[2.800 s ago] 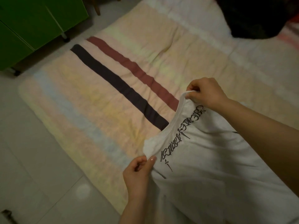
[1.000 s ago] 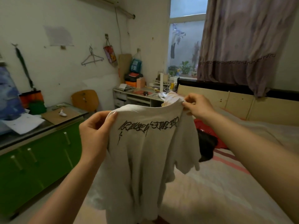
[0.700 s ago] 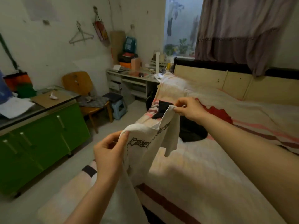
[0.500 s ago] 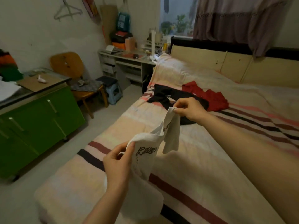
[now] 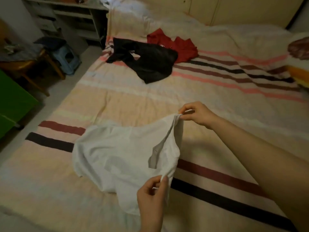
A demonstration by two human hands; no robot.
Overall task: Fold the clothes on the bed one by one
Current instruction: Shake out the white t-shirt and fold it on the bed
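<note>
The right hand [image 5: 196, 115] pinches a bunched corner of the white T-shirt [image 5: 123, 158] between thumb and curled fingers, holding that corner just above the bed [image 5: 117, 99], with the forearm running off to the near right. The left hand [image 5: 151, 197], nearer and lower in the view, pinches another edge of the same shirt between thumb and forefinger, its other fingers curled in. Between the two hands the cloth edge runs as a taut, creased fold — a small flap of fabric hangs loose from it, grey in shadow.

From that held edge the shirt spreads out to the left and lies rumpled on the striped bedcover, plain side up, no print showing. It covers part of the dark and maroon stripes that cross the near end of the bed; the same stripes come out again on its right, under the right forearm.

Farther up the bed, well apart from the shirt, a black garment [image 5: 147, 61] lies crumpled, and a red garment [image 5: 177, 45] lies touching it on its far right side. At the far right edge sit a dark patterned bundle [image 5: 299, 47] and something orange and yellow [image 5: 300, 76] — what they are I cannot tell.

On the floor to the left stand a green cabinet [image 5: 12, 101], a wooden chair [image 5: 33, 64] and a pale blue stool [image 5: 64, 55], with a desk [image 5: 75, 15] beyond them at the far left.
</note>
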